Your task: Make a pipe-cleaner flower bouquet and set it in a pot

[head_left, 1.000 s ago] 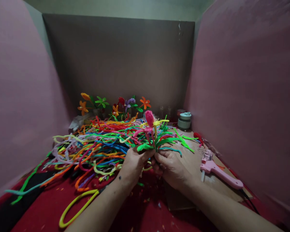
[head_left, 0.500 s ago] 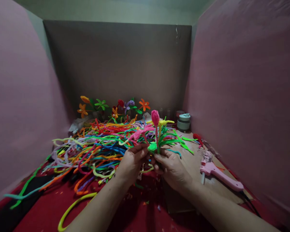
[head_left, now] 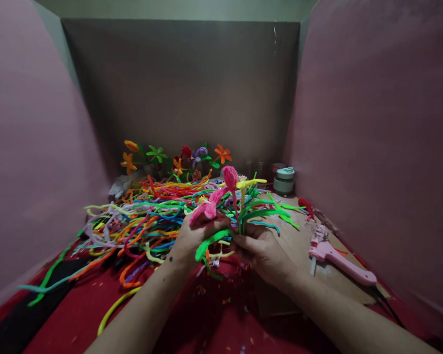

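Note:
Both hands meet at the stems of pipe-cleaner flowers in front of me. My right hand [head_left: 260, 248] pinches the stems of a pink tulip [head_left: 230, 178] and a yellow flower [head_left: 250, 183], with long green leaves [head_left: 268, 214] fanning out to the right. Closed fingers of my left hand [head_left: 201, 236] grip a pink open-petalled flower [head_left: 209, 207] with a yellow centre, which leans left over the knuckles. Below the fingertips a bright green leaf [head_left: 213, 243] sticks out to the left. The lower stem ends are hidden by the fingers.
A heap of coloured pipe cleaners [head_left: 140, 231] spreads behind and left of my hands. Finished flowers [head_left: 199, 153] stand at the back. On a cardboard sheet [head_left: 339, 290] at right lies a pink glue gun [head_left: 339, 263] with a cord. A lidded jar [head_left: 284, 182] stands behind it.
The pink open flower has tilted left and down over my left hand. The green leaf has swung out to face left and down. The pink tulip has shifted slightly left.

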`<state>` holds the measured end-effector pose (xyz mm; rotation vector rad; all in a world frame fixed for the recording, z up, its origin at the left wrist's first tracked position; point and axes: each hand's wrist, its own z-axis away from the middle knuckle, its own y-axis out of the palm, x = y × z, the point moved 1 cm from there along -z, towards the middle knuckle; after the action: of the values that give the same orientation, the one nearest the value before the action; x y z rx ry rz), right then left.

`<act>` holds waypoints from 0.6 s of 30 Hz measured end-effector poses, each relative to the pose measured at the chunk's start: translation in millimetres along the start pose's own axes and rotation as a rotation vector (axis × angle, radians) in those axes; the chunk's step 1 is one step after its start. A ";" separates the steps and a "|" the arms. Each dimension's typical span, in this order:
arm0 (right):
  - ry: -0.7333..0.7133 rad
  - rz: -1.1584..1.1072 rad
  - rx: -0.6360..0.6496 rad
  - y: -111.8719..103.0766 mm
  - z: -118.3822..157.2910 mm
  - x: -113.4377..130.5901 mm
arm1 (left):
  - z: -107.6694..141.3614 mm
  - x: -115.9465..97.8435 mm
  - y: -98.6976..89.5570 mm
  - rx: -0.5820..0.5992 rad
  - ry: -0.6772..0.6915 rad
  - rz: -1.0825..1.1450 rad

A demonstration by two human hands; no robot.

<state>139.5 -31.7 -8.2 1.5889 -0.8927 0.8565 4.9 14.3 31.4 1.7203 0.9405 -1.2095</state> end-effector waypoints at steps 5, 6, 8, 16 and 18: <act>0.084 -0.115 -0.024 0.4 0.6 -2.3 | -2.3 4.7 -4.1 0.052 0.009 -0.040; 0.099 -0.138 -0.025 -0.1 0.7 -2.8 | -2.4 5.9 -3.6 0.065 0.011 -0.051; 0.126 -0.190 -0.034 -1.2 0.6 -3.8 | -1.7 8.0 -1.4 0.100 0.003 -0.046; 0.204 -0.429 -0.063 3.6 5.0 6.5 | 5.7 0.1 9.0 0.214 -0.059 0.037; 0.227 -0.452 -0.045 6.2 7.4 13.3 | 6.2 -6.3 10.7 0.231 0.054 0.022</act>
<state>140.7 -41.4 5.0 1.5354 -0.3666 0.6690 10.7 3.7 38.2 1.9476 0.8371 -1.3050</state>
